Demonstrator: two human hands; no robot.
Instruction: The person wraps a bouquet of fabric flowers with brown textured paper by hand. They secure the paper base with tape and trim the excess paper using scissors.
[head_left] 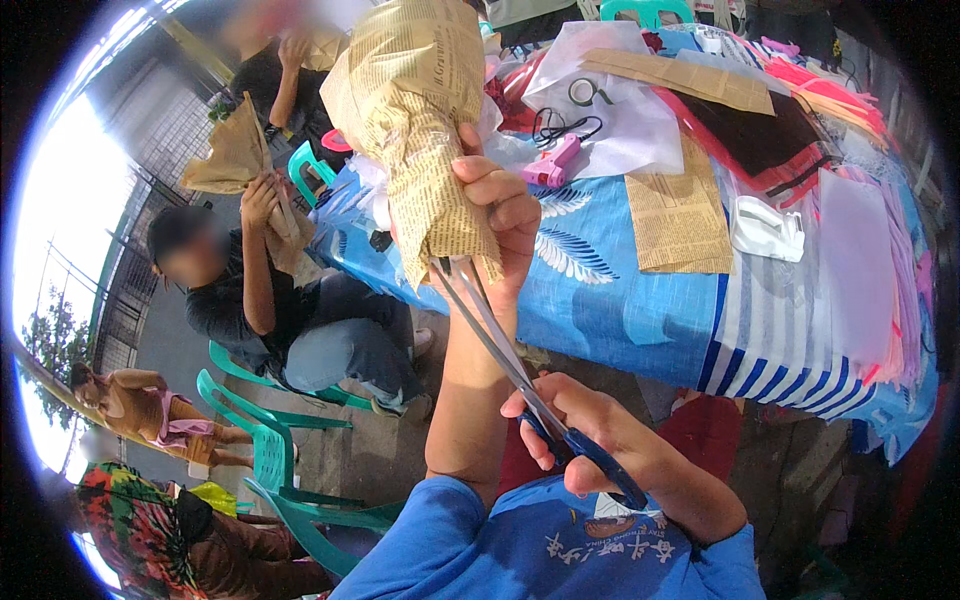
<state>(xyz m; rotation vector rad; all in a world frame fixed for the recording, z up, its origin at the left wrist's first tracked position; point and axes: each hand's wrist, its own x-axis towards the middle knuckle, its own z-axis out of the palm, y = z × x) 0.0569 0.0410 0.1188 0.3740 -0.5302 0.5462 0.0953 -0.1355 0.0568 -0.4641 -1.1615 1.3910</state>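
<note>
My left hand [495,200] is wrapped round the gathered neck of a bouquet-shaped bundle [410,90] in brown newsprint wrapping paper. The bundle's wide end points up and away, its narrow end toward me. In my right hand [600,430] is a pair of scissors [520,375] with dark blue handles, fingers through the loops. The long blades reach up to the bundle's narrow lower end, their tips at the paper's opening. Whether the tips have something between them is hidden by the paper.
A table with a blue patterned cover [600,310] holds a pink glue gun [558,162], a roll of green tape [583,92], newsprint sheets [685,215] and a white plastic case [768,230]. At left, a seated person [240,270] holds another paper bundle; green chairs [270,450] stand nearby.
</note>
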